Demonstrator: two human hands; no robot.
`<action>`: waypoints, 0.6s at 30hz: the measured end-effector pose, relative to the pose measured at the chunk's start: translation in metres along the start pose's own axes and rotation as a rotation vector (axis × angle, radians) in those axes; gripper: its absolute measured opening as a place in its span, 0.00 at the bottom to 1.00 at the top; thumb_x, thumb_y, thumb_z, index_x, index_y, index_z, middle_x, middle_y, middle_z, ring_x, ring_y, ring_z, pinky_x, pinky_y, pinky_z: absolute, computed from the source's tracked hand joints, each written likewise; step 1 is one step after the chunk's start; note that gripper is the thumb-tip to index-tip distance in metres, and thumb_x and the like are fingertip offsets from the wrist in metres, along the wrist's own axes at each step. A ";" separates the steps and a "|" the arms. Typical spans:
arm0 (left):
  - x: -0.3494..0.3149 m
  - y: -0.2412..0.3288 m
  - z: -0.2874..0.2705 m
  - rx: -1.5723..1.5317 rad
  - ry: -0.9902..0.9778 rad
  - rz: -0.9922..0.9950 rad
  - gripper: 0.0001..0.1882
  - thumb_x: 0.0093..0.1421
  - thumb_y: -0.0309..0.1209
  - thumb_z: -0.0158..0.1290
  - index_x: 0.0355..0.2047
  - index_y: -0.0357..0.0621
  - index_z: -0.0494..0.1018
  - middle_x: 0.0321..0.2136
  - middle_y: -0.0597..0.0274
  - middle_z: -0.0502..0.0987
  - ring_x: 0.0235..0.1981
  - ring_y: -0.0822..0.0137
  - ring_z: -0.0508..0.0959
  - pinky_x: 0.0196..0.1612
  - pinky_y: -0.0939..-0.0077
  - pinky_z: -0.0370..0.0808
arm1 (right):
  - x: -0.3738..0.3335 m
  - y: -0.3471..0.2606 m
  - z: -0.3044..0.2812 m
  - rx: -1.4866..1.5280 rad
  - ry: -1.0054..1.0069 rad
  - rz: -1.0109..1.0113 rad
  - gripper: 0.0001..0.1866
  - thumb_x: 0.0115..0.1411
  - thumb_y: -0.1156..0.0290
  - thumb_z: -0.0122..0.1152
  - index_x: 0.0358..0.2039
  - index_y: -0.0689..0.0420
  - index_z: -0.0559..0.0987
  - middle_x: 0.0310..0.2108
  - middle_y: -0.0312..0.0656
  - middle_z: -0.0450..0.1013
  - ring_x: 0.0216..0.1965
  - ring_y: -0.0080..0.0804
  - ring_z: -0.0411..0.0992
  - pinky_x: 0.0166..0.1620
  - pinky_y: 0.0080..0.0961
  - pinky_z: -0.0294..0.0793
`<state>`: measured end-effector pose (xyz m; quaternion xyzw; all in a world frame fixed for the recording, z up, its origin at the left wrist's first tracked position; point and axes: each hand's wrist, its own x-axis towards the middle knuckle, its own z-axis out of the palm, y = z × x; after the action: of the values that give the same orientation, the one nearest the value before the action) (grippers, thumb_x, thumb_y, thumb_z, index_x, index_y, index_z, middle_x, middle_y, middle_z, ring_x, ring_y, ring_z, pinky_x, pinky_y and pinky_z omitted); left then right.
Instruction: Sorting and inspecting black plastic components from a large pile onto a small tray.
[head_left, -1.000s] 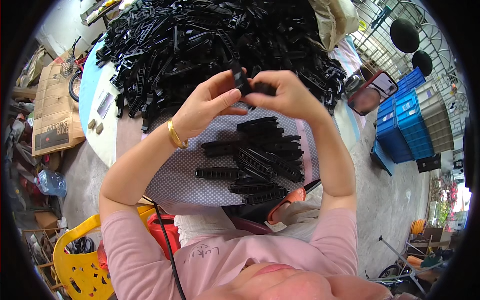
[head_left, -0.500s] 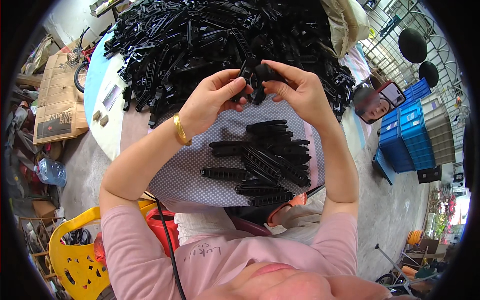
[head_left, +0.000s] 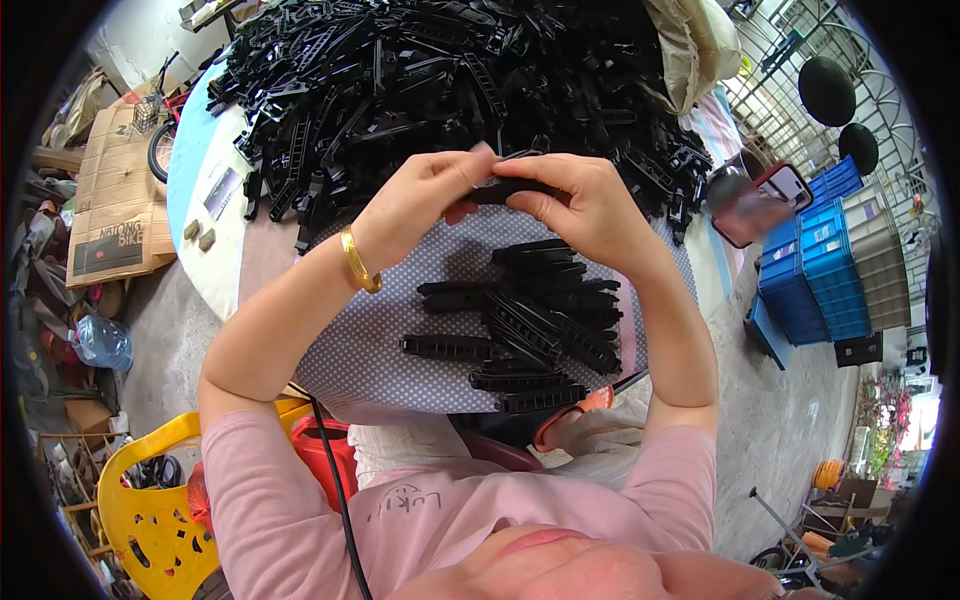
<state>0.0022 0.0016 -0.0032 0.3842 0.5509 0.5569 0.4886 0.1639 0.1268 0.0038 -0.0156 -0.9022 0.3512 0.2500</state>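
Note:
Between my two hands a black plastic strip (head_left: 500,189) lies roughly level, above the near edge of a big heap of black plastic parts (head_left: 400,90). My left hand (head_left: 432,190) grips its left end, with the fingers partly hidden. At the other end, my right hand (head_left: 570,200) pinches it between thumb and fingers. Below the hands, a smaller pile of long black slotted strips (head_left: 525,325) rests on the dotted tablecloth (head_left: 385,300), several of them crossing one another.
A beige sack (head_left: 695,50) stands at the heap's right. Left on the table lie a small card (head_left: 222,193) and two brownish lumps (head_left: 207,240). A phone (head_left: 780,195) is at the right edge. Blue crates (head_left: 805,260), a yellow chair (head_left: 150,510) and a cardboard box (head_left: 120,190) surround the table.
My hands have come closer together and turned. The black pieces, held apart and upright before, now form one level strip between them. The pile below is unchanged.

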 end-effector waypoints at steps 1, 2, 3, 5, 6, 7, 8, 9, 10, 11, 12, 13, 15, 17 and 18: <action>-0.002 0.001 0.000 0.205 -0.028 0.078 0.20 0.58 0.38 0.54 0.46 0.36 0.72 0.29 0.66 0.75 0.28 0.79 0.72 0.33 0.88 0.71 | 0.000 -0.003 -0.001 -0.060 0.031 -0.006 0.17 0.52 0.75 0.62 0.43 0.60 0.77 0.37 0.43 0.76 0.30 0.21 0.73 0.32 0.15 0.72; -0.003 0.000 0.000 0.205 -0.027 0.077 0.20 0.58 0.38 0.54 0.46 0.36 0.72 0.29 0.66 0.75 0.28 0.79 0.72 0.33 0.88 0.71 | -0.001 -0.005 -0.001 -0.120 0.062 -0.012 0.17 0.50 0.74 0.64 0.42 0.60 0.77 0.37 0.44 0.76 0.30 0.22 0.73 0.31 0.16 0.72; -0.004 -0.001 0.001 0.333 -0.006 0.173 0.20 0.57 0.34 0.55 0.47 0.35 0.71 0.31 0.64 0.76 0.30 0.79 0.73 0.35 0.86 0.72 | -0.001 -0.007 -0.001 -0.119 0.062 -0.012 0.17 0.50 0.74 0.64 0.42 0.60 0.77 0.37 0.44 0.76 0.30 0.22 0.73 0.31 0.16 0.72; -0.004 -0.001 0.001 0.461 0.013 0.270 0.20 0.56 0.31 0.57 0.47 0.34 0.70 0.33 0.61 0.77 0.31 0.78 0.74 0.37 0.85 0.73 | -0.001 -0.009 -0.001 -0.217 0.102 -0.026 0.17 0.50 0.73 0.65 0.41 0.61 0.77 0.35 0.44 0.76 0.26 0.24 0.73 0.28 0.15 0.72; -0.004 0.001 0.002 0.479 0.028 0.244 0.21 0.54 0.29 0.58 0.48 0.34 0.70 0.34 0.60 0.78 0.32 0.78 0.75 0.38 0.84 0.73 | -0.002 -0.010 -0.002 -0.217 0.103 -0.026 0.17 0.50 0.73 0.65 0.41 0.61 0.77 0.35 0.44 0.76 0.26 0.24 0.73 0.28 0.15 0.72; -0.004 0.003 0.002 0.499 0.044 0.218 0.22 0.53 0.26 0.59 0.48 0.34 0.70 0.36 0.59 0.78 0.34 0.78 0.75 0.38 0.83 0.74 | -0.003 -0.012 -0.004 -0.284 0.104 -0.002 0.19 0.48 0.72 0.66 0.42 0.61 0.77 0.36 0.45 0.75 0.29 0.26 0.73 0.31 0.17 0.72; -0.005 0.002 0.002 0.500 0.044 0.218 0.22 0.53 0.26 0.59 0.48 0.34 0.70 0.36 0.59 0.78 0.34 0.78 0.75 0.38 0.83 0.74 | -0.003 -0.014 -0.006 -0.350 0.105 0.021 0.22 0.47 0.70 0.68 0.44 0.61 0.76 0.37 0.45 0.75 0.32 0.29 0.73 0.35 0.19 0.73; -0.005 0.000 0.003 0.548 0.070 0.303 0.22 0.52 0.26 0.59 0.48 0.35 0.70 0.35 0.58 0.78 0.32 0.76 0.76 0.37 0.83 0.74 | -0.002 -0.017 -0.008 -0.350 0.106 0.021 0.22 0.47 0.70 0.68 0.44 0.61 0.76 0.37 0.45 0.75 0.32 0.29 0.73 0.35 0.19 0.73; -0.006 -0.001 0.004 0.597 0.097 0.388 0.22 0.51 0.25 0.58 0.48 0.36 0.70 0.34 0.56 0.79 0.31 0.73 0.77 0.36 0.82 0.74 | 0.000 -0.022 -0.011 -0.498 0.153 -0.030 0.25 0.45 0.69 0.69 0.45 0.60 0.75 0.38 0.45 0.74 0.36 0.32 0.72 0.39 0.22 0.72; -0.008 -0.001 0.005 0.598 0.097 0.387 0.22 0.51 0.25 0.58 0.48 0.36 0.70 0.34 0.56 0.79 0.31 0.73 0.77 0.36 0.82 0.74 | 0.000 -0.024 -0.012 -0.646 0.200 -0.082 0.28 0.43 0.68 0.70 0.47 0.60 0.73 0.40 0.46 0.73 0.40 0.36 0.71 0.43 0.25 0.71; -0.009 -0.001 0.006 0.746 0.116 0.493 0.22 0.50 0.24 0.58 0.47 0.37 0.71 0.34 0.55 0.78 0.31 0.69 0.78 0.35 0.80 0.74 | 0.000 -0.018 -0.010 -0.644 0.200 -0.082 0.28 0.43 0.68 0.70 0.47 0.60 0.73 0.40 0.46 0.73 0.40 0.36 0.71 0.43 0.25 0.71; -0.009 0.000 0.006 0.891 0.131 0.603 0.21 0.49 0.24 0.58 0.46 0.38 0.71 0.33 0.53 0.78 0.30 0.65 0.78 0.35 0.78 0.74 | 0.001 -0.006 -0.009 -0.506 0.144 -0.125 0.30 0.42 0.67 0.70 0.47 0.59 0.72 0.41 0.46 0.72 0.42 0.38 0.69 0.45 0.28 0.69; -0.005 -0.006 0.005 0.928 0.140 0.674 0.20 0.49 0.23 0.58 0.44 0.38 0.71 0.32 0.52 0.77 0.29 0.62 0.78 0.34 0.76 0.74 | 0.001 0.005 -0.008 -0.322 0.021 -0.110 0.30 0.40 0.68 0.71 0.46 0.59 0.73 0.40 0.46 0.72 0.41 0.39 0.69 0.43 0.31 0.69; -0.005 -0.006 0.005 0.971 0.158 0.742 0.19 0.49 0.23 0.58 0.43 0.38 0.72 0.32 0.52 0.77 0.28 0.58 0.77 0.33 0.75 0.73 | 0.003 0.000 -0.009 -0.335 0.025 -0.081 0.27 0.40 0.68 0.71 0.43 0.59 0.74 0.37 0.45 0.73 0.38 0.38 0.70 0.41 0.30 0.69; -0.007 -0.003 0.006 1.002 0.167 0.773 0.17 0.49 0.26 0.58 0.42 0.38 0.71 0.31 0.52 0.76 0.29 0.57 0.77 0.33 0.72 0.74 | 0.004 -0.003 -0.009 -0.349 0.029 -0.052 0.25 0.40 0.68 0.71 0.41 0.59 0.76 0.34 0.44 0.74 0.35 0.37 0.71 0.40 0.29 0.70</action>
<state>0.0102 -0.0034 -0.0049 0.6925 0.6024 0.3958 -0.0309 0.1653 0.1312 0.0131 -0.0405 -0.9458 0.1825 0.2656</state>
